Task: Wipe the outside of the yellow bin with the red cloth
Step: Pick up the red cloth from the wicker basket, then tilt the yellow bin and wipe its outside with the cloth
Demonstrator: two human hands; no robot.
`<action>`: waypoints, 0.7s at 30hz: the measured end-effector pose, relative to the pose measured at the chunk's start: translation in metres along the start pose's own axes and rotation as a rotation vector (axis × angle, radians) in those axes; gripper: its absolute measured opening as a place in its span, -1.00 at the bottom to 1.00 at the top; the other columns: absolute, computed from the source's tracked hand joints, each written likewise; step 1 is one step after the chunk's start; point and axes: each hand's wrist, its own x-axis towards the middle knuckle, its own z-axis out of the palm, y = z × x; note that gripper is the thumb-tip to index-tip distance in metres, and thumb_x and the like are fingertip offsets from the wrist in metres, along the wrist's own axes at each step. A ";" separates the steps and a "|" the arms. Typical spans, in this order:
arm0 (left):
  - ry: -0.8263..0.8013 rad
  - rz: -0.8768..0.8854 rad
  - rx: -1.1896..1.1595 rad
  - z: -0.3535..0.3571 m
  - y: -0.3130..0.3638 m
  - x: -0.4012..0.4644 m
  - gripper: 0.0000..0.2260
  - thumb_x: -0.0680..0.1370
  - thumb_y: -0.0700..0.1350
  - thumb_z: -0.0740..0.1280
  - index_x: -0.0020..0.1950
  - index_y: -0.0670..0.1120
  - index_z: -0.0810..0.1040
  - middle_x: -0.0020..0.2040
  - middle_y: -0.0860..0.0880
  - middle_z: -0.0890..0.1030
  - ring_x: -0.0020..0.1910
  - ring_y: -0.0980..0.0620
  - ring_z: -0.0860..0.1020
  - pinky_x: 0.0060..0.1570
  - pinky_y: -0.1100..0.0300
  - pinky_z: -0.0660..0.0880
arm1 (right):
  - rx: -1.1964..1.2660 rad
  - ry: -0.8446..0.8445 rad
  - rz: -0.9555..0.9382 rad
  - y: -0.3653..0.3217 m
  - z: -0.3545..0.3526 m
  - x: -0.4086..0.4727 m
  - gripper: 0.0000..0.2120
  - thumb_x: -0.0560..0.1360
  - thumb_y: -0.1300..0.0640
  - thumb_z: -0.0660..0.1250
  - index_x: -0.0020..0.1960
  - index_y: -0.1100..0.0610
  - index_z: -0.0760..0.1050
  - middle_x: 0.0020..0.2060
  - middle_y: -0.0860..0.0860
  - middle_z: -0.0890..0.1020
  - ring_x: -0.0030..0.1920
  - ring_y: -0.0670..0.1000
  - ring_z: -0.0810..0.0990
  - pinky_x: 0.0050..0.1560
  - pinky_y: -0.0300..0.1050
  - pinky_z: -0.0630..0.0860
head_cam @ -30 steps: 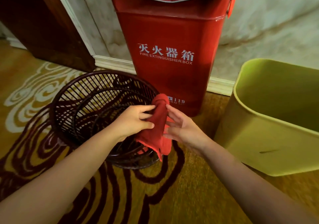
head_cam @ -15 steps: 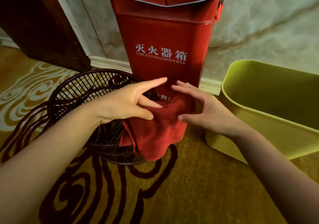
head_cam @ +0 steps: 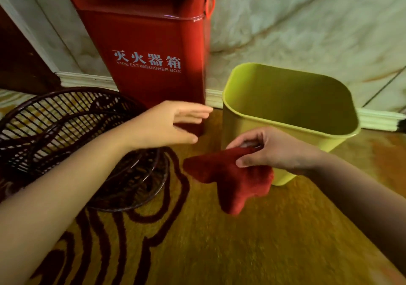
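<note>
The yellow bin [head_cam: 239,129] stands upright on the carpet at the right, with nothing visible inside it. My right hand [head_cam: 274,149] pinches the red cloth [head_cam: 230,179] just in front of the bin's near left corner; the cloth hangs loose below the fingers, close to the bin wall, and I cannot tell whether it touches. My left hand [head_cam: 167,124] hovers open with flat fingers to the left of the bin, in front of the red box, holding nothing.
A tall red fire extinguisher box [head_cam: 149,43] stands against the wall just left of the bin. A dark wire basket [head_cam: 66,131] sits on the patterned carpet at the left. A white baseboard [head_cam: 377,120] runs behind the bin.
My left hand has let go of the red cloth and opened. My right hand now holds the cloth alone and has carried it right, to the yellow bin's near corner. The view has shifted right.
</note>
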 end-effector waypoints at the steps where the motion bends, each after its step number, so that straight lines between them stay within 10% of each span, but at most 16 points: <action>1: 0.041 0.044 0.060 0.003 0.009 0.013 -0.44 0.36 -0.30 0.41 0.18 0.23 0.40 0.20 0.12 0.53 0.17 0.31 0.47 0.03 0.36 0.47 | 0.013 0.018 0.016 0.002 -0.006 -0.005 -0.76 0.34 0.41 0.40 -0.09 0.14 0.62 -0.32 -0.06 0.69 -0.29 -0.13 0.62 -0.27 -0.29 0.56; 5: 0.065 0.212 0.435 0.026 0.041 0.071 -0.56 0.35 -0.19 0.43 0.20 0.05 0.50 0.15 0.05 0.60 0.11 0.29 0.48 0.06 0.57 0.30 | 0.107 0.173 0.076 0.009 -0.034 -0.027 -0.76 0.37 0.43 0.34 0.02 0.27 0.59 -0.18 0.14 0.67 -0.22 0.00 0.61 -0.20 -0.18 0.56; 11: -0.138 0.162 0.804 0.057 0.056 0.127 -0.73 0.34 -0.23 0.37 0.00 0.00 0.62 -0.05 -0.01 0.70 -0.13 0.15 0.58 -0.05 0.20 0.52 | 0.268 0.267 0.101 0.030 -0.063 -0.064 -0.74 0.36 0.45 0.34 -0.03 0.20 0.62 -0.22 0.08 0.70 -0.21 -0.01 0.65 -0.22 -0.20 0.59; 21: -0.047 0.118 0.632 0.079 0.108 0.146 -0.79 0.36 -0.27 0.38 -0.03 -0.14 0.64 -0.09 -0.10 0.70 -0.14 0.09 0.61 -0.13 0.25 0.53 | 0.419 0.390 0.168 0.066 -0.100 -0.119 -0.75 0.33 0.40 0.35 -0.06 0.17 0.64 -0.16 0.11 0.72 -0.17 0.02 0.69 -0.15 -0.13 0.64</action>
